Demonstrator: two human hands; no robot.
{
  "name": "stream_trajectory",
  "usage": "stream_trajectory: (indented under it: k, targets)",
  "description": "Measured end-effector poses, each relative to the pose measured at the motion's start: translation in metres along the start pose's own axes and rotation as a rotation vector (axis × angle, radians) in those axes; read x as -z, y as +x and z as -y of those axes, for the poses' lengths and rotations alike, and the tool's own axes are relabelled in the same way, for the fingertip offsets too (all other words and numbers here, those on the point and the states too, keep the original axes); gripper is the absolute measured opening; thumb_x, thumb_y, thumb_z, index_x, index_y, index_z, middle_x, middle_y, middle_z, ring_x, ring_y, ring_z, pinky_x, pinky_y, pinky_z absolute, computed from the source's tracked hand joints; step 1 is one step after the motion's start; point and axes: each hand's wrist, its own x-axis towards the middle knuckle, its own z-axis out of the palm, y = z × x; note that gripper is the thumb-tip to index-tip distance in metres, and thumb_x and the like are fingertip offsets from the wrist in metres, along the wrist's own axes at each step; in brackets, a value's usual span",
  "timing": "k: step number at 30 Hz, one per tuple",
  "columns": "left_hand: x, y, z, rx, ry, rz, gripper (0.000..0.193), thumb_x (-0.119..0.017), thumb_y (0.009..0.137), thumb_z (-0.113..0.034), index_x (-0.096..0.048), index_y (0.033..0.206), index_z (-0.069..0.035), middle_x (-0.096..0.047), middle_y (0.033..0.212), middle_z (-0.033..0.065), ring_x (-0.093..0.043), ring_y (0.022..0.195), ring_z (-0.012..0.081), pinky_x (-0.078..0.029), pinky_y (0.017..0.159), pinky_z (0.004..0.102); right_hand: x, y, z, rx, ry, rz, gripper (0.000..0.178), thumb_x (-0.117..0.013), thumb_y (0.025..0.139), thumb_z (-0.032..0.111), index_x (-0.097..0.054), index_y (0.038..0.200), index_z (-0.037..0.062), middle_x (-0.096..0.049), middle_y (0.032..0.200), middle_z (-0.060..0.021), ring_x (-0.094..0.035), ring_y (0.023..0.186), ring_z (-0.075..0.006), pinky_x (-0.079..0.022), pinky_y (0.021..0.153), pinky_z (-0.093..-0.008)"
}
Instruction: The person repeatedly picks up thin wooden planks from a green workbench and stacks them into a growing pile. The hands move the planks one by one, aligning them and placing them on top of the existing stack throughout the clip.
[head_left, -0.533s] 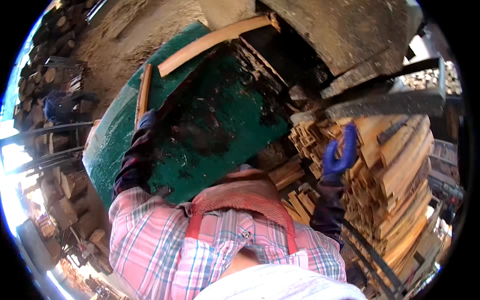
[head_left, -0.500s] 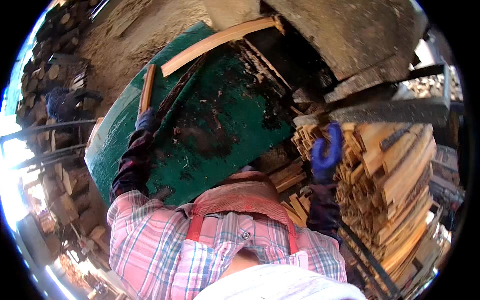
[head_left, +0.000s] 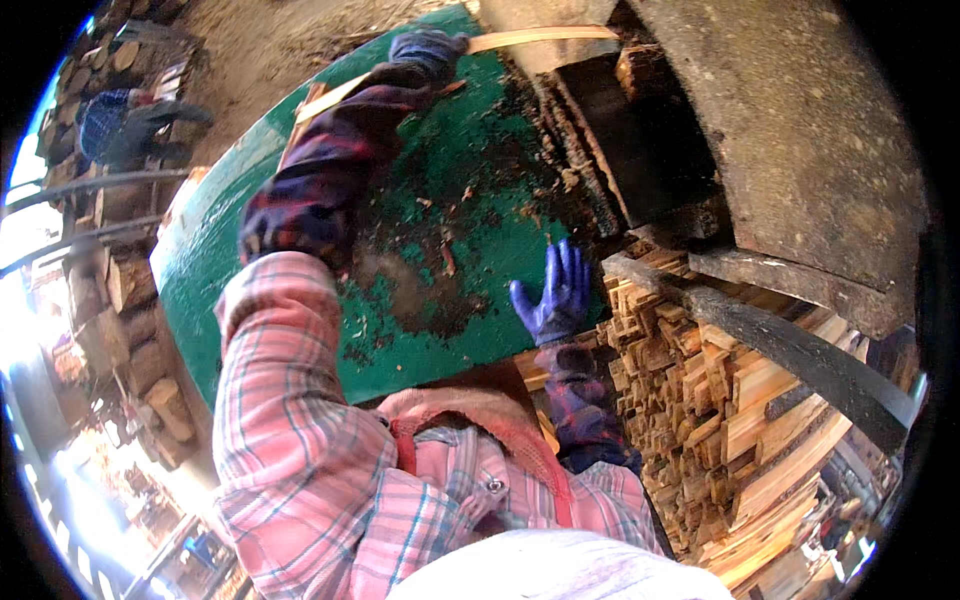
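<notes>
My left hand (head_left: 428, 52), in a dark blue glove, reaches to the far end of the green table (head_left: 400, 365). Its fingers close over a long pale wooden strip (head_left: 545, 38), which sticks out on both sides of the hand. The fingertips are partly hidden. Beneath my left forearm, another narrow piece of wood (head_left: 297, 138) shows only in part. My right hand (head_left: 560, 295), in a purple-blue glove, is open with fingers spread, over the table's right side; it holds nothing. Dark bark crumbs (head_left: 440, 300) litter the tabletop near it.
A large stack of cut wood strips (head_left: 690, 400) rises at the right, with a grey beam (head_left: 800, 340) crossing over it. A dusty slab (head_left: 790, 140) and a dark recess (head_left: 640, 150) lie beyond the table. Logs (head_left: 130, 280) and a person (head_left: 120, 125) are at the left.
My left hand has moved from the narrow piece at the left to the long strip farther away. My right hand has swung from the wood stack over the table, fingers now spread.
</notes>
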Motion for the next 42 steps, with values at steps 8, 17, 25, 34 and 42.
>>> stream_trajectory:
  k: [8, 17, 25, 34, 42]
  targets:
    - [-0.026, -0.249, 0.017, 0.106, -0.012, -0.234, 0.066, -0.059, 0.078, -0.041, -0.036, 0.136, -0.022, -0.039, 0.137, 0.0124, -0.035, 0.127, 0.0329, -0.027, 0.101, 0.0523, 0.003, 0.001, 0.003, 0.002, -0.008, 0.014, 0.077, -0.059, 0.078, 0.051, -0.035, 0.135, 0.0045, -0.034, 0.14, -0.0179, -0.032, 0.129, -0.0375, -0.025, 0.106, -0.0509]
    - [-0.099, -0.284, 0.156, 0.364, 0.18, -0.267, 0.057, -0.054, 0.078, -0.04, -0.042, 0.131, -0.024, -0.036, 0.138, 0.0117, -0.033, 0.126, 0.0333, -0.021, 0.101, 0.0585, 0.005, -0.003, 0.005, -0.043, -0.102, 0.093, 0.079, -0.057, 0.077, 0.053, -0.035, 0.135, 0.0044, -0.033, 0.142, -0.0153, -0.029, 0.131, -0.0351, -0.022, 0.108, -0.0473]
    - [-0.049, -0.228, 0.176, 0.527, -0.622, -0.11, 0.069, -0.062, 0.08, -0.042, -0.041, 0.133, -0.003, -0.046, 0.131, 0.0185, -0.041, 0.124, 0.0302, -0.03, 0.105, 0.0345, 0.009, -0.002, 0.004, -0.049, -0.05, 0.074, 0.077, -0.058, 0.076, 0.051, -0.037, 0.134, 0.0039, -0.033, 0.141, -0.0177, -0.031, 0.13, -0.0354, -0.024, 0.108, -0.0472]
    - [-0.008, 0.051, -0.116, 0.041, -1.579, 0.092, 0.052, -0.062, 0.082, -0.046, -0.061, 0.113, -0.003, -0.064, 0.099, 0.0047, -0.056, 0.083, 0.0159, -0.045, 0.071, 0.0293, 0.012, -0.001, 0.0, -0.048, -0.027, 0.057, 0.077, -0.059, 0.075, 0.052, -0.038, 0.133, 0.005, -0.033, 0.14, -0.0162, -0.033, 0.129, -0.0346, -0.026, 0.106, -0.048]
    - [0.022, 0.066, -0.117, -0.196, -0.74, 0.054, 0.035, -0.057, 0.083, -0.04, -0.066, 0.104, -0.013, -0.066, 0.092, 0.008, -0.062, 0.082, 0.0199, -0.048, 0.073, 0.0346, 0.007, -0.002, -0.003, -0.039, 0.104, -0.021, 0.077, -0.064, 0.073, 0.048, -0.039, 0.132, 0.0047, -0.036, 0.138, -0.0183, -0.034, 0.127, -0.0368, -0.029, 0.104, -0.0486]
